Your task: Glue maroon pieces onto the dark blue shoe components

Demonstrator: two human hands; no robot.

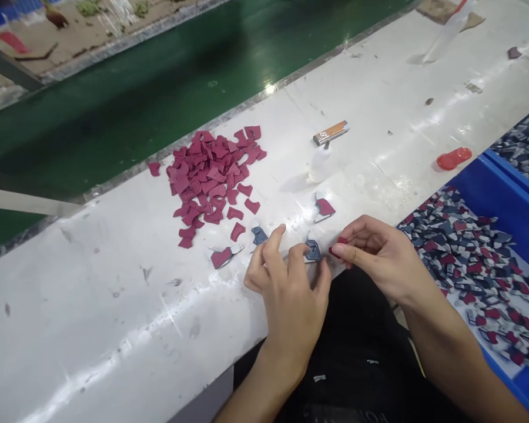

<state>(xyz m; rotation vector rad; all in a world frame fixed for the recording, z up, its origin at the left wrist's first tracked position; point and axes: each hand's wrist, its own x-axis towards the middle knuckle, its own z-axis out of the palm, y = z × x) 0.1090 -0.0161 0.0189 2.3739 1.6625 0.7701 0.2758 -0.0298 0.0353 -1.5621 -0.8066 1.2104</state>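
Note:
My left hand (291, 285) rests over the near edge of the table, its index finger and thumb at either side of a dark blue moulded piece (312, 251), steadying it. The other left fingers are spread and bent. Pinched between the thumb and fingers of my right hand (385, 255) is a small maroon piece (338, 247), partly hidden, just right of the blue one. Another blue piece (259, 235) lies beyond my left fingers. Two pieces with maroon on them, one at left (221, 257) and one farther back (324, 207), lie nearby.
A heap of maroon pieces (209, 176) lies on the white table (92, 282). Behind my hands are a small clear bottle (320, 164), an orange lighter (331, 133) and a red object (454, 158). At right, a blue bin (511, 205) holds many maroon, blue and white pieces.

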